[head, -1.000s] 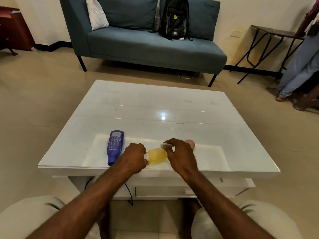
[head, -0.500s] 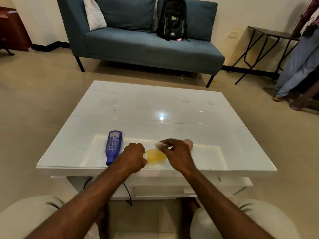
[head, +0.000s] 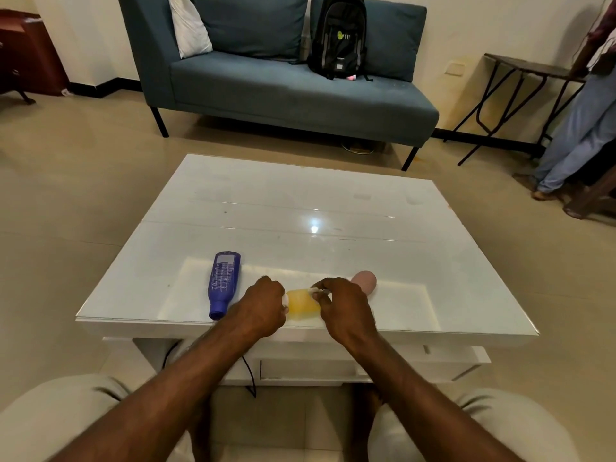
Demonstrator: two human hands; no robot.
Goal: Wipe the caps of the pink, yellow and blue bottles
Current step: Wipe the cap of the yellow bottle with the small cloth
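Observation:
The yellow bottle (head: 302, 303) lies on its side near the front edge of the white table (head: 433, 261), between my hands. My left hand (head: 260, 308) is closed around its left end, where a bit of white shows at my fingers. My right hand (head: 343, 308) sits at the bottle's right end, fingertips pinching a small white wipe (head: 314, 290). The blue bottle (head: 224, 283) lies flat to the left of my left hand, cap towards me. The pink bottle (head: 365, 281) lies behind my right hand, mostly hidden.
A blue sofa (head: 300, 91) with a black backpack (head: 336, 35) stands beyond the table. Another person's legs (head: 576, 135) and a folding side table (head: 520, 68) are at the right. A black cable (head: 250, 375) hangs under the table front.
Both hands stay on the yellow bottle with only small finger shifts at its ends. The blue and pink bottles have not moved.

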